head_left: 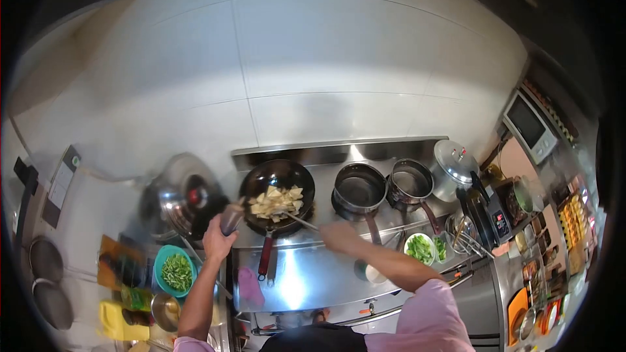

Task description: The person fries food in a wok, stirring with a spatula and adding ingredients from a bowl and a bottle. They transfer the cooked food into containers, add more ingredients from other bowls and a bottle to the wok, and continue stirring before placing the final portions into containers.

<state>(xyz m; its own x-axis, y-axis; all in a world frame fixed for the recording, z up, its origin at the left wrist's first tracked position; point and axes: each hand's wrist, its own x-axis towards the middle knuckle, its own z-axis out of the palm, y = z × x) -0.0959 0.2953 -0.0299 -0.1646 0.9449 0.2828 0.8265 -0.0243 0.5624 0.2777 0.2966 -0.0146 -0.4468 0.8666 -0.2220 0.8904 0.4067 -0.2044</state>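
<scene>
My left hand (218, 240) is closed around a dark bottle-like container (231, 218), tilted with its narrow end toward the wok; its contents cannot be made out. The dark wok (301, 177) sits on the stove, its red-brown handle (265, 257) pointing toward me. Pale cut pieces of food (277, 202) lie in it. In my right hand (340, 238) is the handle of a metal spatula (302, 221), whose head rests among the pieces. The hand is slightly blurred.
Right of the wok stand two saucepans (360, 186) (411, 181) and a pressure cooker (456, 160). Bowls of chopped greens are at left, a teal bowl (160, 267), and right, a white bowl (419, 248). A pink cloth (249, 287) lies at the counter's front.
</scene>
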